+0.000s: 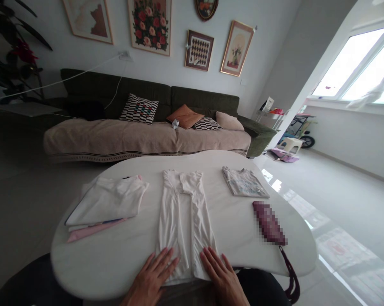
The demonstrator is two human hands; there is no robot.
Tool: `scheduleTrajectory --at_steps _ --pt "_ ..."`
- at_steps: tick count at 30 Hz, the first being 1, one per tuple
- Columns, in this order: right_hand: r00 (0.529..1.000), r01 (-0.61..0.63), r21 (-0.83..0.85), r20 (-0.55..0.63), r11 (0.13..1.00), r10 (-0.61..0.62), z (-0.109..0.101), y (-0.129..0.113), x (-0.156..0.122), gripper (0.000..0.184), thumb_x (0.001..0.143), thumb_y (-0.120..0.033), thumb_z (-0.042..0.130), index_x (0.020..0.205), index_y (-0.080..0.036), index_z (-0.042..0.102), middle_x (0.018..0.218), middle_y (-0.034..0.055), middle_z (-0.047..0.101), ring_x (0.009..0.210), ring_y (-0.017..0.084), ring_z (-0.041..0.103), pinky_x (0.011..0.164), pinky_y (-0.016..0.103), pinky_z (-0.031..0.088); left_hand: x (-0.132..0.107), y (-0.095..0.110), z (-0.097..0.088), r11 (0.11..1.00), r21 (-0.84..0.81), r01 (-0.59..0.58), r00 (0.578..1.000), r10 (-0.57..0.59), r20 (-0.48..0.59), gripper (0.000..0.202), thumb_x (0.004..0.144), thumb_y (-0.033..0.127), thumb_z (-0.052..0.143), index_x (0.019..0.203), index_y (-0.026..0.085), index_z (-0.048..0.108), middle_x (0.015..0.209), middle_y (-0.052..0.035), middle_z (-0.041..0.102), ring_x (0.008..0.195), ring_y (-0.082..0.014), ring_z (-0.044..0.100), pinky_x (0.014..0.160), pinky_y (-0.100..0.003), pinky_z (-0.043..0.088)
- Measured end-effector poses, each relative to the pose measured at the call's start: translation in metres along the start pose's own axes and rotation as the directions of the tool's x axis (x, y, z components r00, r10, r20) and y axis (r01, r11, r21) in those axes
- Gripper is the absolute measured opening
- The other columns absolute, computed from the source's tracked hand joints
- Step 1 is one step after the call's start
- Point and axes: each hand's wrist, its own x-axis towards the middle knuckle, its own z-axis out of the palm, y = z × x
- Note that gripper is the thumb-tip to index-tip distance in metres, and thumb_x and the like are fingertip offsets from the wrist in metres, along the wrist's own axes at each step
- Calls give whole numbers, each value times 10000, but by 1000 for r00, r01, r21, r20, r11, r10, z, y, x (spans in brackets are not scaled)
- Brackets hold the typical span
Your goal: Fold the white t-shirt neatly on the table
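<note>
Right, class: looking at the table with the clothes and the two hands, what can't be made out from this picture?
Head view:
- Purple object right of the white garment: pixelated, identity unreadable.
- Left hand and right hand: wrists cut off by the bottom edge.
- Left clothes stack: lower pieces covered by the top one.
- Folded printed top: print too small.

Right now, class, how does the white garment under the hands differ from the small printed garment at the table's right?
The white garment lies long and narrow, sides folded inward; the printed garment is folded into a compact rectangle. The white one is plain; the printed one bears a pale pattern. The left hand and right hand rest on the white one; the printed one lies untouched. Both lie flat on the white table.
</note>
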Motion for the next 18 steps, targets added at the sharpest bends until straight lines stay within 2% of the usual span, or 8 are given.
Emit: scheduleTrajectory --at_steps 2,4,7,10,14,18 --pt "1000 25 4 -11 1000 -25 0 4 -1 689 737 -34 349 1381 -201 169 1368 36 340 1241 190 352 940 359 394 -2 -10 9 999 43 -25 1000 25 2 886 684 -22 429 1363 399 46 1437 38 175 1300 -220 235 1041 -446 251" --pt "998 63 31 -16 998 -63 -5 7 -1 675 754 -62 369 1381 -202 162 1356 44 353 1231 191 367 944 356 394 -3 -14 11 997 42 -63 998 62 18 904 663 -48 385 1365 391 20 1437 40 161 1304 -215 221 1045 -461 232" --pt "995 94 66 30 993 -96 -16 12 2 691 745 -58 372 1380 -216 151 1354 37 353 1227 194 373 950 372 392 -4 -9 2 996 -7 -84 996 84 14 857 707 29 434 1376 346 3 1447 2 119 1313 -257 178 1030 -542 191" --pt "994 65 90 85 994 -72 -20 11 6 722 718 -36 371 1378 -237 156 1372 32 319 1245 206 344 951 397 390 -1 3 -10 994 -49 -102 995 102 -6 783 767 156 487 1382 328 34 1452 -25 95 1316 -284 153 1015 -587 155" --pt "994 -11 77 111 997 3 -12 6 6 758 682 12 346 1369 -265 184 1387 38 289 1260 221 312 943 417 390 11 14 -19 989 -51 -137 990 138 5 784 740 42 419 1378 340 75 1450 -5 115 1318 -247 161 1032 -537 181" --pt "984 -44 147 179 988 17 -18 11 4 763 683 11 333 1367 -294 182 1389 17 280 1268 207 296 962 410 368 8 9 -26 983 -79 -164 986 167 20 834 689 -22 367 1381 323 54 1448 21 121 1317 -186 173 1057 -450 206"
